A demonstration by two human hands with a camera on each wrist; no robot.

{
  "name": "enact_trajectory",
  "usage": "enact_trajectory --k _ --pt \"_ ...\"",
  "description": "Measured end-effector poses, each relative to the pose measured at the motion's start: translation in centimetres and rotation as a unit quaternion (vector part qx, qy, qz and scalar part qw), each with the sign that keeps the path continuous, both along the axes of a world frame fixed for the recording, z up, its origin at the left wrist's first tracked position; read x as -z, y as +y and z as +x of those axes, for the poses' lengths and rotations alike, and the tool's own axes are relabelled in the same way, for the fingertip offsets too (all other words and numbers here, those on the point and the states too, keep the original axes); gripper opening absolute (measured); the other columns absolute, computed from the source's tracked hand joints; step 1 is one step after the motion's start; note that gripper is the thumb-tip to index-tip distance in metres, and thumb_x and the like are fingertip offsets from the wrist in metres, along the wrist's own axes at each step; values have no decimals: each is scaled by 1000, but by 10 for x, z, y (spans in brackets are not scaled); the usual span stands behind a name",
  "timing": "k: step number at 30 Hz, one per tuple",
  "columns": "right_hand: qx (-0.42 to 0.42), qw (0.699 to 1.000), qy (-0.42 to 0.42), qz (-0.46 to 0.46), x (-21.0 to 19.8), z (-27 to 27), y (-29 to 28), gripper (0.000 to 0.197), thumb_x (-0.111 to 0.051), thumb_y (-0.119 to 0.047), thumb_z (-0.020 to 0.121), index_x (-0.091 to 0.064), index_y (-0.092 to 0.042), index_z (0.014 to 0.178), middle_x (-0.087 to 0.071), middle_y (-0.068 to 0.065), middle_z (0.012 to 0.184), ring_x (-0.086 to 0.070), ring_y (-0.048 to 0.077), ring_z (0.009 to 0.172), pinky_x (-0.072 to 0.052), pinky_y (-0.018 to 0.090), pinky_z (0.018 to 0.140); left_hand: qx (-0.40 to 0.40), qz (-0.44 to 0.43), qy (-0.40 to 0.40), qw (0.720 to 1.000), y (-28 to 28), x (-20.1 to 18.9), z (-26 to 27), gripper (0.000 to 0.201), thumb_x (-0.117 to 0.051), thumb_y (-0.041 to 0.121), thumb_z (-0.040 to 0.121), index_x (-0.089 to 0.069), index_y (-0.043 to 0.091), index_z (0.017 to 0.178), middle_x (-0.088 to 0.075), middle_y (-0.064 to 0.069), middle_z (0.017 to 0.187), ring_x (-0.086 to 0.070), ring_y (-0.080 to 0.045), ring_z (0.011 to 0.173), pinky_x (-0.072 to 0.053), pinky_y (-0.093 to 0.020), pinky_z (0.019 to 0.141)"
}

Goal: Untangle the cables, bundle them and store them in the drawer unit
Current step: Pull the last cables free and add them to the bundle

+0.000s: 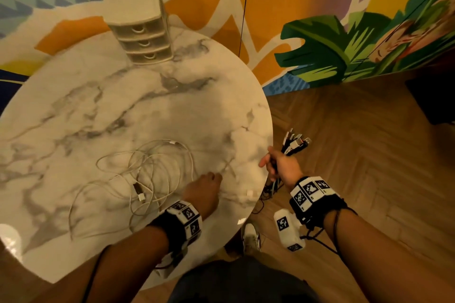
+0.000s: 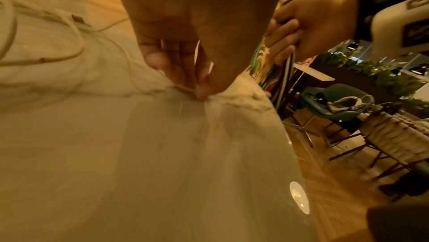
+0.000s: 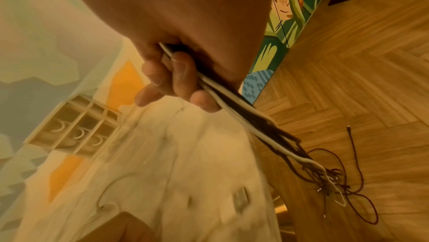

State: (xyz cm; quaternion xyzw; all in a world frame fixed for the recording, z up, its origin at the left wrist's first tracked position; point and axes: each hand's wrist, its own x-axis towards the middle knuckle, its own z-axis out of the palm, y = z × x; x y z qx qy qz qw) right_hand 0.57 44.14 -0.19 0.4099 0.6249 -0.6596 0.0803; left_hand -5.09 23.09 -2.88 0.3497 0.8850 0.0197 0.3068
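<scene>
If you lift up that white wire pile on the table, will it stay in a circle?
Probably not. The white cables lie in loose, uneven loops, so they look floppy and would likely sag. The loops overlap, so they may snag and lift together.

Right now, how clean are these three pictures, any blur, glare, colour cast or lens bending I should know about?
Head view: mostly sharp, wide-angle bending at the edges, glare patch on the table rim. Left wrist view: heavy amber cast, smeared tabletop, left hand soft, a bright reflection on the table edge. Right wrist view: warm cast, right hand and cable bundle fairly clear, drawer unit and tabletop blurred.
</scene>
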Motion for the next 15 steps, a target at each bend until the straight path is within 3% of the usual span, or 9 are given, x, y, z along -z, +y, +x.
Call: enact_trajectory --k 5,9,13,15 --pt "-14 1000 -22 -8 5 7 -3 59 -34 -34 101 -63 -4 60 -37 2 38 -33 16 38 -35 26 45 109 69 19 991 29 -19 -2 38 -53 33 84 -47 14 116 -48 -5 120 -48 -25 109 -45 -38 78" --pt "-1 1000 -24 3 5 20 4 60 -33 -35 101 -64 -6 58 -37 4 40 -34 17 39 -35 26 46 236 36 51 970 42 -11 13 44 -57 33 82 -47 13 120 -46 -10 124 -47 -31 110 -45 -40 83" --pt "16 1000 -14 1 -1 35 10 58 -35 -35 101 -63 -7 58 -37 4 42 -33 16 40 -34 25 45 263 35 59 962 40 -1 23 33 -43 27 94 -45 14 125 -47 -9 129 -46 -29 117 -40 -40 87" --pt "9 1000 -16 1 -2 40 11 58 -35 -35 101 -63 -8 58 -37 2 41 -33 14 39 -34 23 44 209 50 27 976 41 -3 22 31 -39 26 96 -47 15 124 -50 -6 128 -48 -26 116 -40 -41 91"
